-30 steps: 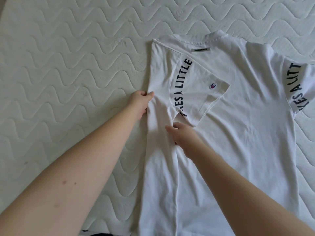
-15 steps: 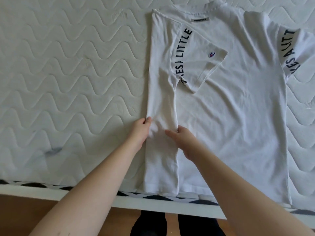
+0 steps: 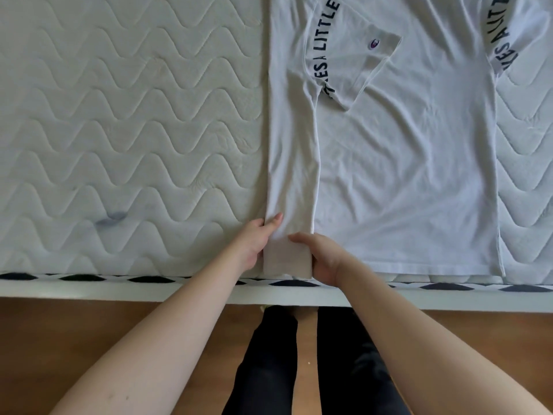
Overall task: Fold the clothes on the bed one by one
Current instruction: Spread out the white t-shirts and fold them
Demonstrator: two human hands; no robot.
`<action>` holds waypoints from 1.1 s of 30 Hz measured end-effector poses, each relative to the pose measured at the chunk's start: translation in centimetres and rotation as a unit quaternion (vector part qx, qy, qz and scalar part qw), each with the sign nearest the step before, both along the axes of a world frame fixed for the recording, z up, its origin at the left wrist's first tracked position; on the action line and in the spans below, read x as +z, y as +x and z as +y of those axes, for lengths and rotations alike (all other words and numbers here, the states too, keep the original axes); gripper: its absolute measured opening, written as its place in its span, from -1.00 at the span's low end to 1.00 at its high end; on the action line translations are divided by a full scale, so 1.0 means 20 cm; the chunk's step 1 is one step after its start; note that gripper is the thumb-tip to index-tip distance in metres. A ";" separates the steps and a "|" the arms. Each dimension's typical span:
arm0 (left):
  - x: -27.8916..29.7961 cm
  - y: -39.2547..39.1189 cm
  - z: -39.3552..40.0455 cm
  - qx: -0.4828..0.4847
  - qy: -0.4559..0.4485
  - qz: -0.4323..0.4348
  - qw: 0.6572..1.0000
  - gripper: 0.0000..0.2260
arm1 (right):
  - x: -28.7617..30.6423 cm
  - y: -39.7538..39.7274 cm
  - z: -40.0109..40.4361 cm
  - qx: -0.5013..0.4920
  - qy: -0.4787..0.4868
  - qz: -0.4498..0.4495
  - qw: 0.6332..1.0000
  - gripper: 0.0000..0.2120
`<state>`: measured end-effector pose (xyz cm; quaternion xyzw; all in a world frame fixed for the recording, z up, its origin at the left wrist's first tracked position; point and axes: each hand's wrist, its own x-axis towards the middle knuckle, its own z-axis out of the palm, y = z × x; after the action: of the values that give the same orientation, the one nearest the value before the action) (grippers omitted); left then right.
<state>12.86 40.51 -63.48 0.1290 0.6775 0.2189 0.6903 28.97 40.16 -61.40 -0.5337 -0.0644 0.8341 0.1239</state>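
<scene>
A white T-shirt (image 3: 404, 175) with black lettering lies flat on the quilted mattress (image 3: 119, 115). Its left side is folded inward into a long strip (image 3: 291, 160), and the left sleeve (image 3: 353, 49) lies over the body. My left hand (image 3: 254, 244) pinches the strip's left edge near the hem, thumb on top. My right hand (image 3: 321, 259) grips the strip's right edge at the hem, thumb laid across the cloth. The right sleeve (image 3: 508, 31) is spread out. The collar is out of view.
The shirt's hem reaches the bed's near edge (image 3: 119, 290), trimmed with a black-and-white pattern. A dark stain (image 3: 109, 221) marks the mattress to the left. Below are a wooden floor (image 3: 59, 339) and my dark-clad legs (image 3: 269, 369).
Both hands have slid down the folded strip from near the sleeve to the hem. The view has tilted down, and now shows the bed edge and floor.
</scene>
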 end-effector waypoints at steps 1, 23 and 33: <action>0.01 0.00 -0.04 0.010 -0.010 -0.023 1.000 -0.68 | 0.00 0.01 -0.03 -0.001 -0.007 -0.008 1.000 -0.71; 0.06 -0.11 -0.17 -0.456 -0.019 0.252 0.853 -0.58 | 0.10 0.24 0.00 0.418 0.174 -0.314 0.834 -0.69; 0.13 0.00 0.47 -0.276 0.262 0.447 0.810 -0.72 | 0.01 0.07 0.52 0.253 0.307 -0.396 0.828 -0.73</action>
<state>12.79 49.82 -60.94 0.5700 0.7639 0.1072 0.2829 30.41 50.49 -61.20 -0.7177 -0.4929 0.4910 0.0299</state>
